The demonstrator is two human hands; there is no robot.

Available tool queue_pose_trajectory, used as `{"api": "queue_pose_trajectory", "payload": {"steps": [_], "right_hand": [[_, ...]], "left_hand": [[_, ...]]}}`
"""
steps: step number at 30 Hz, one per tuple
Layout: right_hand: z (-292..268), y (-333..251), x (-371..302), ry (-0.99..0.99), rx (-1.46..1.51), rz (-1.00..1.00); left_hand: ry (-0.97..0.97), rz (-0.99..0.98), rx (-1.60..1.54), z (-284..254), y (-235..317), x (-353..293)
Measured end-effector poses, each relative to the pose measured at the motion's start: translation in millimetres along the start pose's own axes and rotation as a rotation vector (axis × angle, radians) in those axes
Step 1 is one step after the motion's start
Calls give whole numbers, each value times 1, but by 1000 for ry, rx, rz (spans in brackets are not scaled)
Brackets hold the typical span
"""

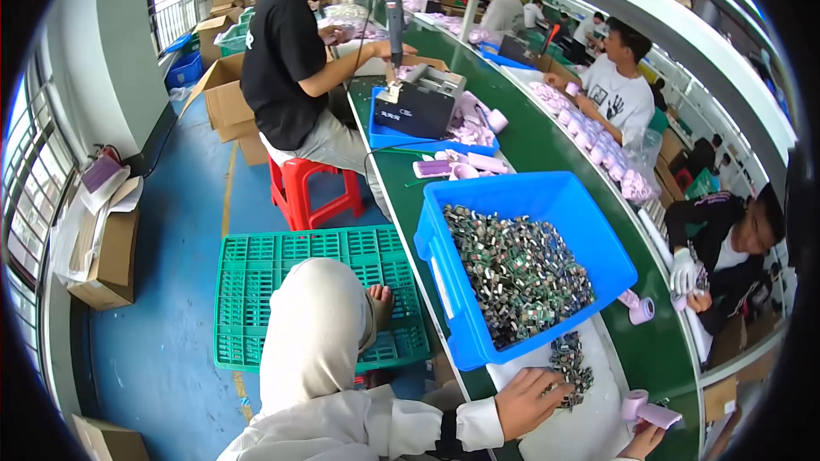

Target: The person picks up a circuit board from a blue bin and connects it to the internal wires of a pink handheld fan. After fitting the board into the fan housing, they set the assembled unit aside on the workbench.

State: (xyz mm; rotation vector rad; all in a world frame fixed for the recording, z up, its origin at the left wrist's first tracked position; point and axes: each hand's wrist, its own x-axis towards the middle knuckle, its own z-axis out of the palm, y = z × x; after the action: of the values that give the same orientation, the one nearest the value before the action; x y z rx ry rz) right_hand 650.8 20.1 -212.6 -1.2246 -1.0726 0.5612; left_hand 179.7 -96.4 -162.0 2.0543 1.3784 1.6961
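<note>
At the lower middle, my left hand (528,403) has its fingers apart, the tips touching a small heap of tiny circuit boards (571,363) on a white surface (571,440). Just beyond stands a blue plastic bin (602,235), tilted toward me and holding a mass of the same small boards (512,273). My right hand (642,443), partly cut off by the lower edge, grips a lilac plastic casing (661,415). Beside that casing is a round lilac part (634,403); whether the two are joined I cannot tell.
A green workbench (628,324) runs away from me, with lilac casings (461,164) and a black machine in a blue tray (389,138). One person (290,60) sits on a red stool (312,192); another person (726,248) works across. A green crate (248,290) lies below my leg.
</note>
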Motion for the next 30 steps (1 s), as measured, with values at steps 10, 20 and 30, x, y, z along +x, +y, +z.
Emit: {"api": "queue_pose_trajectory", "payload": {"steps": [10, 20, 30], "right_hand": [[-4, 33, 141, -259, -261, 1], [234, -55, 79, -368, -907, -162], [218, 4, 91, -111, -813, -303]], "left_hand": [[-98, -10, 111, 5, -11, -18], [-281, -43, 20, -28, -11, -5], [-282, -49, -35, -26, -8, -16]]}}
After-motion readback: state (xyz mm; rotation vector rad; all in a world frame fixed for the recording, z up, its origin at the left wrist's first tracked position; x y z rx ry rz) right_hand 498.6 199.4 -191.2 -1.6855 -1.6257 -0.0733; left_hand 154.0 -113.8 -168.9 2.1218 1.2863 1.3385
